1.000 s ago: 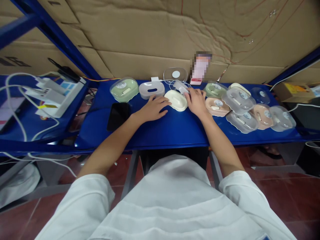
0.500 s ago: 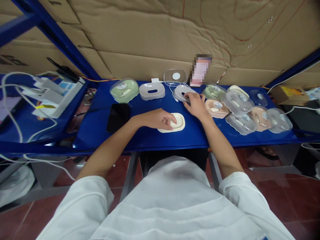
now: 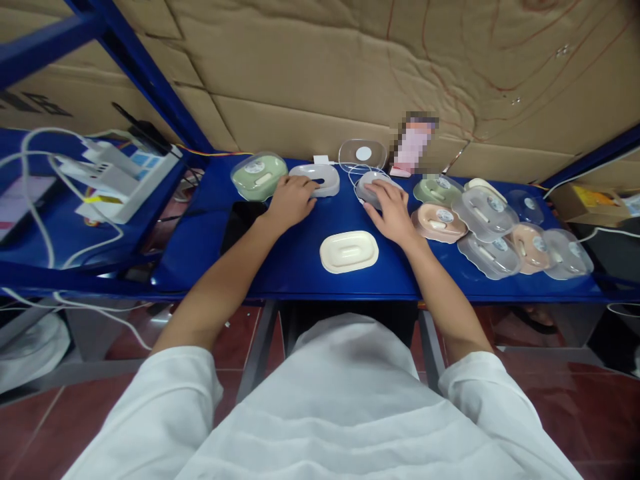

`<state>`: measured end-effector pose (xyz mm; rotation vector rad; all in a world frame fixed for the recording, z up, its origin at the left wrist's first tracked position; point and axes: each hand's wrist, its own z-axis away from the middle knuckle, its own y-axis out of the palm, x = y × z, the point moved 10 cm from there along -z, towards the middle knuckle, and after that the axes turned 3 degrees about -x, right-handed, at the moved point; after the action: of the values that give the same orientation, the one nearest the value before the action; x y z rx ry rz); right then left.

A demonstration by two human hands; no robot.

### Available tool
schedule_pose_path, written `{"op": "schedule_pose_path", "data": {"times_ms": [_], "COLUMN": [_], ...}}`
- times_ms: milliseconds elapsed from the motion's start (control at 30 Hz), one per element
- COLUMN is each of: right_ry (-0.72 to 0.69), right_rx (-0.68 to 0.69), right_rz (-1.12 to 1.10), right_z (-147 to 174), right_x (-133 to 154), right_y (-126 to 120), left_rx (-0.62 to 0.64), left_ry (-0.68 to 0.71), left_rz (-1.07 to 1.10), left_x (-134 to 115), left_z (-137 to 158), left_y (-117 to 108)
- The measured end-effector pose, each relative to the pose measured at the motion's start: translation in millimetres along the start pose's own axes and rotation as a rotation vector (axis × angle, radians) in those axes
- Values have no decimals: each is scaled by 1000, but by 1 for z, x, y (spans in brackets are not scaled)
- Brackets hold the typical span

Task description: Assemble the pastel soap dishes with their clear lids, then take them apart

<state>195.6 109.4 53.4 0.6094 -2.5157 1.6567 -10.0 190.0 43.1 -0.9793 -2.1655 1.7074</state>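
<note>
A grey oval lid with a slot (image 3: 327,189) stands at the back of the blue table, and my left hand (image 3: 293,200) is closed over its left end. My right hand (image 3: 394,208) is bent over a second grey oval piece (image 3: 370,180), fingers on top and thumb at the near edge; the hand hides much of it. Nearer to me, a cream oval lid (image 3: 349,252) with a raised middle lies flat, touched by neither hand. Just beyond my left hand sits a green box under a clear cover (image 3: 257,175).
Several clear-covered boxes, such as a peach one (image 3: 439,222), crowd the right side. A dark phone (image 3: 240,223) lies under my left forearm. A white cable (image 3: 356,175), a clear cover (image 3: 356,143) and a lit phone (image 3: 411,148) are at the back. A power strip (image 3: 143,187) stands left.
My left hand has let go of the cream lid and moved up and left to the slotted grey lid. My right hand stays at the second grey piece. The view has shifted slightly.
</note>
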Motion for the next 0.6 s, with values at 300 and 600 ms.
{"op": "schedule_pose_path", "data": {"times_ms": [300,600], "right_ry": [-249,-225], "right_rx": [113,165], "right_rz": [-148,-248], "right_z": [16,88], "right_x": [53,60], "right_y": [-12,-21], "left_rx": [87,81], "left_ry": [380,529], "left_rz": [204,96], "left_x": [-99,-131], "left_z": [32,101], "left_y": [-16,-29]}}
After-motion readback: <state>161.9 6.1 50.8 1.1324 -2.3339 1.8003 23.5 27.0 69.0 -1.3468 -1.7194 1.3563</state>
